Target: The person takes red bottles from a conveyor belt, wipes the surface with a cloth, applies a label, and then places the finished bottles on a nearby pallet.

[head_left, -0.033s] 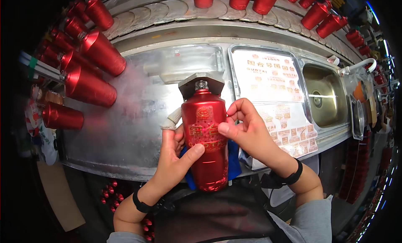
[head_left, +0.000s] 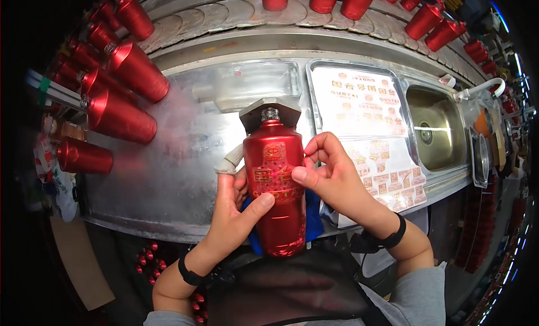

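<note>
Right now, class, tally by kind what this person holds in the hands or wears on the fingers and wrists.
red bottle: 1
black wristband: 2
white finger wrap: 1
Total: 4

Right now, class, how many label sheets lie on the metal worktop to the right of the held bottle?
2. One label sheet sits in a shallow tray beside the sink; a second sheet lies just below it, nearer the right hand. More may be hidden beneath.

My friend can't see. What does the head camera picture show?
Two bare hands hold a red bottle upright over a metal counter: the left hand grips its side, the right hand touches its front label. More red bottles lie nearby.
</note>
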Available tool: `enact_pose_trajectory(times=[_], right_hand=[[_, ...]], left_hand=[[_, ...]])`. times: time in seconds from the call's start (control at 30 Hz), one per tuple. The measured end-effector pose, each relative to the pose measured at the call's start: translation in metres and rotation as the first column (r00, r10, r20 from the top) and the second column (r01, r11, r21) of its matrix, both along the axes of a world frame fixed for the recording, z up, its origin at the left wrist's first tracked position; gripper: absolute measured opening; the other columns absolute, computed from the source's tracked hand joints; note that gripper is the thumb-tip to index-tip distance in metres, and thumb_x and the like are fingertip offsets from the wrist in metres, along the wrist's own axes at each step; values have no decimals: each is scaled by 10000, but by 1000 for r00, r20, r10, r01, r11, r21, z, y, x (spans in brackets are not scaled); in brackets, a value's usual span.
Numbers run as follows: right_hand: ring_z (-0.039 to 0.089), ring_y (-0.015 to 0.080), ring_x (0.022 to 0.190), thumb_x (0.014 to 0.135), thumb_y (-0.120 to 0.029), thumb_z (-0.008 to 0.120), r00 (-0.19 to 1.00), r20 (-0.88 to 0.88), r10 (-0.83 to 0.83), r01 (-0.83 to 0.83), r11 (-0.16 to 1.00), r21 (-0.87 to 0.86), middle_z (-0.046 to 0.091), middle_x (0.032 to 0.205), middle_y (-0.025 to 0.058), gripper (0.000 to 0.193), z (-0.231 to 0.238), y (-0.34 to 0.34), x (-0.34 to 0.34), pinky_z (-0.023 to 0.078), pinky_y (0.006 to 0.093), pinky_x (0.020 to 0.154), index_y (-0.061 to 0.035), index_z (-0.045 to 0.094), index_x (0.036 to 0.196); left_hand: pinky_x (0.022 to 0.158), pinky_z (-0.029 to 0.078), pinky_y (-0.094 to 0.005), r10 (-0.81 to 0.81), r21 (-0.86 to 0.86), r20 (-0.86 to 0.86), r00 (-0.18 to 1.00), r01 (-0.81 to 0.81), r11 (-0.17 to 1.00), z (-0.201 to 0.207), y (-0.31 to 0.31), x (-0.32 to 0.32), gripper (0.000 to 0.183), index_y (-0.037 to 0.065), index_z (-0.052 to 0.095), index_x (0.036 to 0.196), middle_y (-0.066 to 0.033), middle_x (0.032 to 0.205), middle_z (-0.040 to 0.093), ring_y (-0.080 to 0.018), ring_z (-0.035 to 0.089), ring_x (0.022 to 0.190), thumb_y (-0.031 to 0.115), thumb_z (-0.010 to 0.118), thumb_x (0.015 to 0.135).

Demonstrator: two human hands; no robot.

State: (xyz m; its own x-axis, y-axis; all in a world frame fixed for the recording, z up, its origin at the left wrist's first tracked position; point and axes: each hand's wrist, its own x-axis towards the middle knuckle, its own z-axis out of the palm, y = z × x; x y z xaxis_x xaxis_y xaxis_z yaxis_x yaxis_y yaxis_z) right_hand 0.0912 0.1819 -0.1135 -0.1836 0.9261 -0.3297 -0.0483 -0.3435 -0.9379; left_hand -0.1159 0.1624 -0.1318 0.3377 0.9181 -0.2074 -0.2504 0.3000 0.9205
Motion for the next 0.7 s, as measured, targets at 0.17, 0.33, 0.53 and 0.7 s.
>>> enact_pose_trajectory(times=[0.17,0.33,0.53,0.7], right_hand=[[454,-9,661,878,-143,732,999,-11,47,-46,997,54,482,915,18,419,-7,-3,4,401,145,561,-44,412,1130],[452,-8,672,903,-93,674,998,-39,58,-58,998,14,484,928,20,404,-3,-5,6,405,149,613,-41,400,1196],[459,-3,731,929,-81,630,971,-238,-10,-18,993,-115,483,932,13,437,-3,-18,6,404,151,672,-44,365,1273],[455,-4,731,928,-82,635,981,-193,-18,2,996,-86,464,932,8,467,-13,-25,0,399,145,669,-53,341,1289]], left_hand=[[1117,327,-400,-20,21,15,1000,20,1000,-1,3,-1,817,44,106,1509,-214,1476,375,-250,430,1340,155,659,918],[1121,323,-403,-34,24,23,999,33,999,-3,2,-5,821,46,104,1510,-214,1484,365,-251,431,1340,164,659,918],[1092,359,-394,11,-7,-25,1000,-11,1000,0,-3,-1,830,42,142,1516,-174,1430,412,-229,463,1293,286,647,904],[1092,356,-399,15,-1,-36,999,-16,1000,-2,-2,1,816,49,149,1514,-184,1437,419,-235,464,1296,260,650,906]])
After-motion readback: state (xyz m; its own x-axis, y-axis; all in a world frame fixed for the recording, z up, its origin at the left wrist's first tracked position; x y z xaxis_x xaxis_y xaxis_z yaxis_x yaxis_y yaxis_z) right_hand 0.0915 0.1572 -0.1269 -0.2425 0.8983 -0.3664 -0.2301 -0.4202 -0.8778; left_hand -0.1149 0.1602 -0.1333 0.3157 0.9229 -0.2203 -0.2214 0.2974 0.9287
